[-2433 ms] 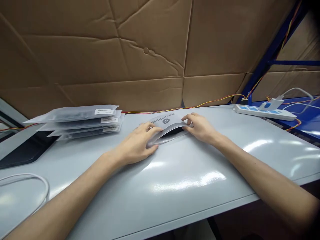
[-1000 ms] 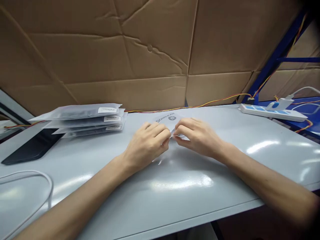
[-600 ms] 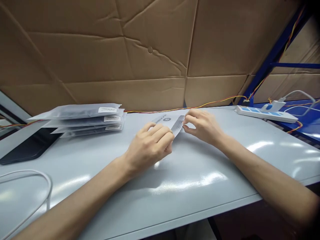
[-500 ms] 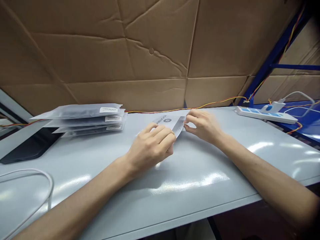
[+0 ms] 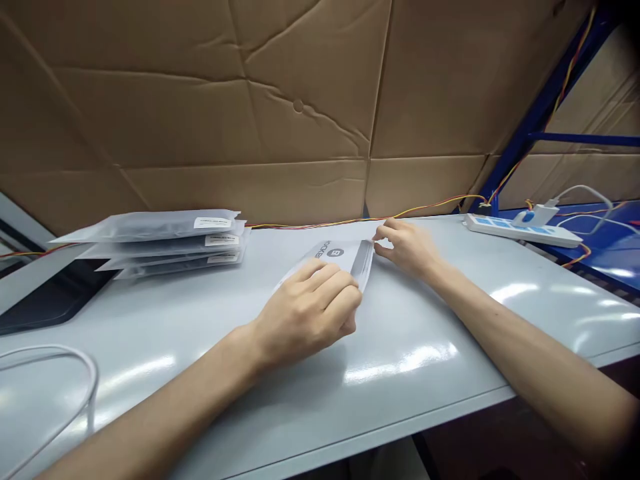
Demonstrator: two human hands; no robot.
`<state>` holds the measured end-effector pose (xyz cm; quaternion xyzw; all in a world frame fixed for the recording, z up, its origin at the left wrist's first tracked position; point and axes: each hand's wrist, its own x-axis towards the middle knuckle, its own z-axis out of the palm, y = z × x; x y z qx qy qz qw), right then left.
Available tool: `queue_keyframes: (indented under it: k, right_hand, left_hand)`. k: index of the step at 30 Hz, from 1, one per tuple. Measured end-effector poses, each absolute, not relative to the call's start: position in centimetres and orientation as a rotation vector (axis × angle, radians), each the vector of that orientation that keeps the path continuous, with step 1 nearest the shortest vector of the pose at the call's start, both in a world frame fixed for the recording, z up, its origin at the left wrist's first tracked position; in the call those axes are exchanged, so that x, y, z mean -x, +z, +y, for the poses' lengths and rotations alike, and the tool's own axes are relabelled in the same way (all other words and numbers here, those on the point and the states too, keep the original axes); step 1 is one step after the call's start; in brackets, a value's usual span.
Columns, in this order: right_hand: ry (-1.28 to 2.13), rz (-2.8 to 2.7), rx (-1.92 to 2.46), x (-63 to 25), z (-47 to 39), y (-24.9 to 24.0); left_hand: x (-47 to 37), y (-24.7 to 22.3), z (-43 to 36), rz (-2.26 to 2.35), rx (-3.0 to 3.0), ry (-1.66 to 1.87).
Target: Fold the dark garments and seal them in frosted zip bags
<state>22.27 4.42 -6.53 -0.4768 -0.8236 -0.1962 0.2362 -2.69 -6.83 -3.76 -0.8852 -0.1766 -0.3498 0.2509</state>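
A flat plastic bag (image 5: 345,255) with a dark round logo and lettering lies in the middle of the table, a grey band running along its right end. My left hand (image 5: 313,310) is closed at the bag's near right corner, its fingertips hidden beneath the knuckles. At the far right corner, my right hand (image 5: 403,247) pinches the bag's edge between thumb and fingers. Part of the bag is covered by my left hand. To the left sits a stack of frosted plastic bags (image 5: 150,227) with white barcode labels and dark contents.
A black flat tray-like object (image 5: 55,300) lies by the stack. The white cable (image 5: 93,373) loops at front left. On the right stands a power strip (image 5: 523,230) with a plugged-in adapter. Cardboard (image 5: 300,133) walls the back, with red and yellow wires along its foot.
My left hand has moved slightly toward me and to the right with the bag's near corner. The bag's right end looks more spread out. The whole view has shifted a little.
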Motion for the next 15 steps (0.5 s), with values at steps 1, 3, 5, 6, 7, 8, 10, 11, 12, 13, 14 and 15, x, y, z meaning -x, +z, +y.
queue_keyframes:
  k: [1,3,5,6,7,8,10,11,12,13,14,15]
  right_hand:
    - [-0.501,-2.254,1.324,-22.3,4.4,-6.5]
    - [-0.438,-2.262,1.331,-22.3,4.3,-6.4]
    - [-0.413,-2.290,1.308,-21.8,3.9,-6.4]
    - [-0.408,-2.306,1.293,-21.4,3.6,-6.4]
    - [-0.401,-2.322,1.272,-21.0,3.3,-6.4]
    - [-0.392,-2.342,1.242,-20.4,3.0,-6.5]
    - [-0.365,-2.387,1.167,-19.4,2.4,-6.5]
    - [-0.347,-2.411,1.132,-19.0,2.2,-6.6]
    - [-0.326,-2.429,1.106,-18.8,2.0,-6.6]
    - [-0.305,-2.439,1.094,-18.6,1.9,-6.6]
    - [-0.288,-2.443,1.095,-18.6,1.9,-6.6]
    - [-0.273,-2.436,1.103,-18.8,1.9,-6.6]
  left_hand:
    - [2.7,-3.7,-6.9,-0.479,2.438,-0.946]
    - [2.9,-3.4,-7.0,-0.480,2.523,-0.933]
    - [3.3,-3.3,-6.8,-0.509,2.632,-0.908]
    - [3.5,-3.2,-6.7,-0.540,2.684,-0.886]
    - [3.8,-3.3,-6.5,-0.588,2.731,-0.852]
    - [4.0,-3.3,-6.3,-0.663,2.769,-0.797]
    - [4.5,-3.6,-5.8,-0.870,2.824,-0.613]
    - [4.7,-3.9,-5.5,-0.985,2.839,-0.500]
    - [4.9,-4.1,-5.3,-1.091,2.847,-0.381]
    - [5.0,-4.3,-5.1,-1.178,2.847,-0.276]
    - [5.1,-4.6,-4.9,-1.242,2.847,-0.189]
    - [5.1,-4.8,-4.8,-1.282,2.846,-0.132]
